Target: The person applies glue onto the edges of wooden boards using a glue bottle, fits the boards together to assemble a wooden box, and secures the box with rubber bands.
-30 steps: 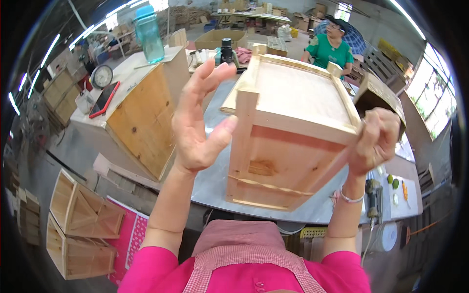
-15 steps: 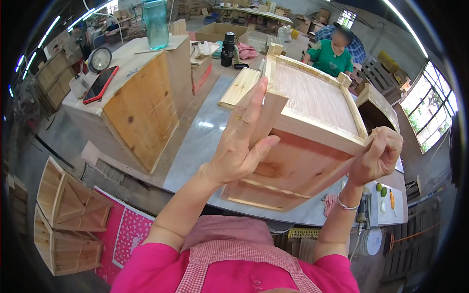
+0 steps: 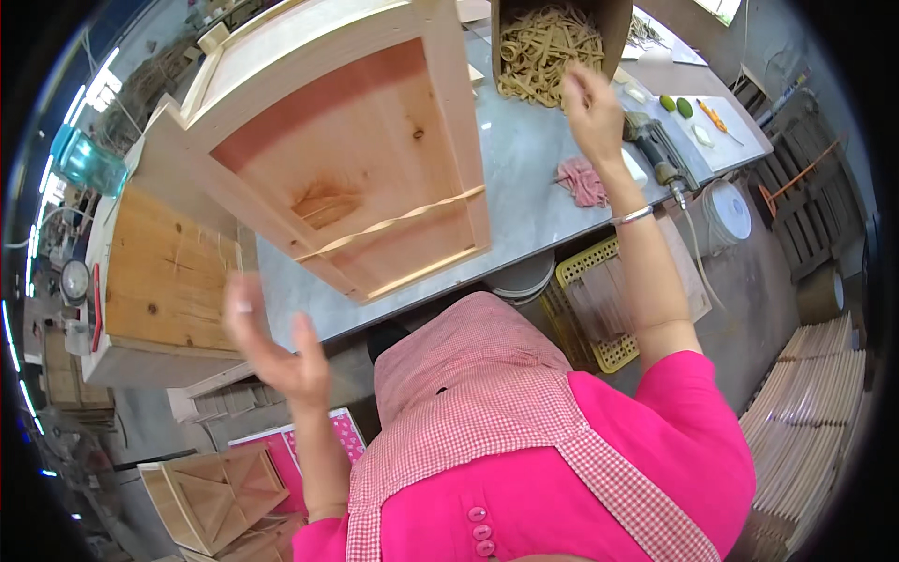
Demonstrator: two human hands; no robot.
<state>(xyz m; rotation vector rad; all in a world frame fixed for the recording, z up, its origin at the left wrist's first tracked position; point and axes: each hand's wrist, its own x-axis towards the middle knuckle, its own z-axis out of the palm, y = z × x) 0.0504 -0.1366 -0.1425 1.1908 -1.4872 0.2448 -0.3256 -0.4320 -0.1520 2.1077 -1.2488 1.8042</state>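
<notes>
A pale wooden cabinet-like box stands on the grey-topped workbench, its reddish panel facing me and a thin wavy strip running across it. My left hand is off the box, in front of its lower left side, fingers spread and blurred. My right hand is raised over the bench right of the box, with its fingers curled; whether anything small is inside cannot be seen. Just beyond it, a tipped cardboard box holds a heap of beige curled strips. Below and right of this hand lies an air tool with a hose.
A pink cloth lies on the workbench. Green fruits and an orange-handled tool are on a white board. Underneath is a yellow crate. A large wooden block stands left; stacked slats are at lower right.
Both hands have left the wooden box. My left hand has dropped toward me, my right has shifted over the bench beside the strips. The view has turned right and downward.
</notes>
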